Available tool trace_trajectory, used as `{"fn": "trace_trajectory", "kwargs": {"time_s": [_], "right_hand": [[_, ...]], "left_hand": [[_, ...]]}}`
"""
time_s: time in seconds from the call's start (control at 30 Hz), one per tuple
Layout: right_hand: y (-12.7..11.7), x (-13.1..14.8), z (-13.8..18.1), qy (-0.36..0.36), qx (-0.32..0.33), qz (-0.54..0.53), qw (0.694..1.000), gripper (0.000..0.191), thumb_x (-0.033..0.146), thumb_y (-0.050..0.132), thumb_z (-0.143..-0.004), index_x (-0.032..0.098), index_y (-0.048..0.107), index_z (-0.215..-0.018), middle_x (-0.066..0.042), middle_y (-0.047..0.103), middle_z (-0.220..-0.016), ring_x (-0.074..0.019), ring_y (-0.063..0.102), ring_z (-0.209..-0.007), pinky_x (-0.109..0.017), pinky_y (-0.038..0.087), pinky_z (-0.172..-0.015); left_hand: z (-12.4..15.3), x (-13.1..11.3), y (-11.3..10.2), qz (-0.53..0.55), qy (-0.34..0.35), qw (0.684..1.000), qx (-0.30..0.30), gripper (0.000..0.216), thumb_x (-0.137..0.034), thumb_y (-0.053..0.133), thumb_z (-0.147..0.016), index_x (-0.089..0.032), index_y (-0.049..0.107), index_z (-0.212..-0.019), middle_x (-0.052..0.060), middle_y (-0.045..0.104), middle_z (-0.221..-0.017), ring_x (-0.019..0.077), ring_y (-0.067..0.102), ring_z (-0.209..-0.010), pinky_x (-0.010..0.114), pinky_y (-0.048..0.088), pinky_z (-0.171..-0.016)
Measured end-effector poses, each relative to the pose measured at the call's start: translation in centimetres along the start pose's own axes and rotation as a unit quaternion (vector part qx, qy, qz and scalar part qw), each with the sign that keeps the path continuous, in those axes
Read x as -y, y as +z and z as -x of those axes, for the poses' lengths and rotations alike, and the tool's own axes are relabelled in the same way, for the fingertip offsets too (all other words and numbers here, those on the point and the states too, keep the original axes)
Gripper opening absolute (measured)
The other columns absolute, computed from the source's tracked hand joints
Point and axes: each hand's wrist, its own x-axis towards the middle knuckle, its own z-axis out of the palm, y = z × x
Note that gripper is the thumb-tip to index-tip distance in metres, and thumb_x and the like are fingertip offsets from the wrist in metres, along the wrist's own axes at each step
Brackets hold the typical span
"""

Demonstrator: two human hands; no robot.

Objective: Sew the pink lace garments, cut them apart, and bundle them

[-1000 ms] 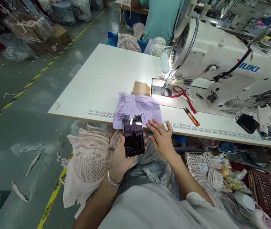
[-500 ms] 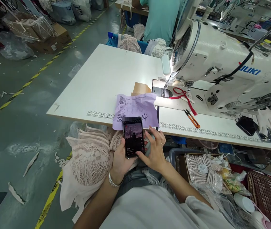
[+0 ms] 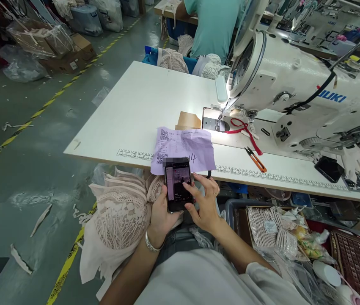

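Note:
My left hand (image 3: 162, 212) is wrapped round a smartphone (image 3: 178, 190), whose lit screen faces up at me. Over the screen is my right hand (image 3: 205, 201), its fingers spread and a fingertip on or just above the glass. I cannot tell whether that fingertip touches. Behind the phone, a purple printed sheet (image 3: 184, 146) with QR codes and handwriting lies at the table's front edge. Stacked beige lace bra cups (image 3: 121, 212) hang beside my left forearm, below the table edge.
A white sewing machine (image 3: 294, 80) stands on the table (image 3: 129, 106). Orange thread snips (image 3: 256, 160), a red ribbon (image 3: 246, 133) and a dark phone-like object (image 3: 328, 168) lie near it. A filled crate (image 3: 230, 207) is at lower right. A co-worker (image 3: 214, 29) sits beyond.
My right index finger has moved left over the phone screen. The picture on the screen has shifted sideways. The purple sheet's right side has moved slightly right.

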Motion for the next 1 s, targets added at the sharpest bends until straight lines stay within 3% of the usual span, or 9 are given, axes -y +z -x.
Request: {"fn": "trace_trajectory", "kwargs": {"time_s": [0.1, 0.3, 0.57, 0.73, 0.9, 1.0], "right_hand": [[-0.1, 0.1, 0.1, -0.02, 0.002, 0.0, 1.0, 0.041, 0.047, 0.033, -0.102, 0.034, 0.062, -0.129, -0.007, 0.043, -0.146, -0.0267, 0.041, -0.13, -0.053, 0.027, -0.112], [0.0, 0.1, 0.4, -0.033, 0.019, 0.03, 0.999, 0.038, 0.052, 0.038, -0.1, 0.041, 0.065, -0.126, -0.002, 0.043, -0.149, -0.0271, 0.041, -0.129, -0.053, 0.027, -0.113], [0.0, 0.2, -1.3, 0.018, -0.001, 0.059, 0.998, 0.058, 0.058, 0.019, -0.102, 0.034, 0.053, -0.142, -0.008, 0.045, -0.147, -0.0283, 0.04, -0.13, -0.051, 0.028, -0.11], [0.0, 0.2, -2.3, 0.012, -0.012, 0.06, 0.998, 0.067, 0.063, 0.011, -0.1, 0.033, 0.054, -0.14, -0.008, 0.04, -0.151, -0.0293, 0.039, -0.13, -0.052, 0.028, -0.108], [0.2, 0.3, -2.4, 0.01, 0.019, 0.076, 0.997, 0.056, 0.063, 0.026, -0.1, 0.037, 0.052, -0.142, -0.006, 0.036, -0.154, -0.0298, 0.038, -0.131, -0.052, 0.027, -0.109], [0.3, 0.4, -2.4, 0.01, 0.036, 0.092, 0.995, 0.055, 0.064, 0.036, -0.097, 0.037, 0.05, -0.143, -0.006, 0.034, -0.156, -0.0303, 0.037, -0.133, -0.052, 0.026, -0.11]], "left_hand": [[0.0, 0.0, -0.2, -0.006, -0.011, 1.0, 0.012, 0.046, -0.042, 0.037, -0.103, -0.014, 0.072, -0.112, 0.011, 0.073, -0.108, 0.0238, 0.068, -0.104, 0.038, 0.05, -0.103], [-0.1, -0.1, -0.4, -0.002, -0.004, 1.0, -0.006, 0.043, -0.04, 0.039, -0.102, -0.015, 0.074, -0.103, 0.009, 0.074, -0.099, 0.0245, 0.067, -0.107, 0.036, 0.052, -0.099], [0.0, 0.0, 0.3, 0.0, 0.02, 0.999, -0.028, 0.04, -0.036, 0.038, -0.103, -0.017, 0.072, -0.108, 0.008, 0.073, -0.106, 0.0198, 0.069, -0.095, 0.03, 0.057, -0.082], [0.0, 0.0, 0.3, 0.005, 0.023, 0.999, -0.035, 0.039, -0.035, 0.037, -0.103, -0.015, 0.071, -0.111, 0.01, 0.072, -0.111, 0.0214, 0.067, -0.098, 0.033, 0.055, -0.086], [0.1, 0.0, 0.3, -0.001, 0.026, 0.999, -0.032, 0.037, -0.035, 0.04, -0.102, -0.018, 0.069, -0.117, 0.009, 0.072, -0.109, 0.0225, 0.066, -0.102, 0.035, 0.055, -0.088], [0.1, 0.0, 0.4, -0.009, 0.026, 0.999, -0.038, 0.04, -0.034, 0.035, -0.104, -0.018, 0.071, -0.11, 0.008, 0.073, -0.104, 0.021, 0.067, -0.099, 0.033, 0.056, -0.087]]}}
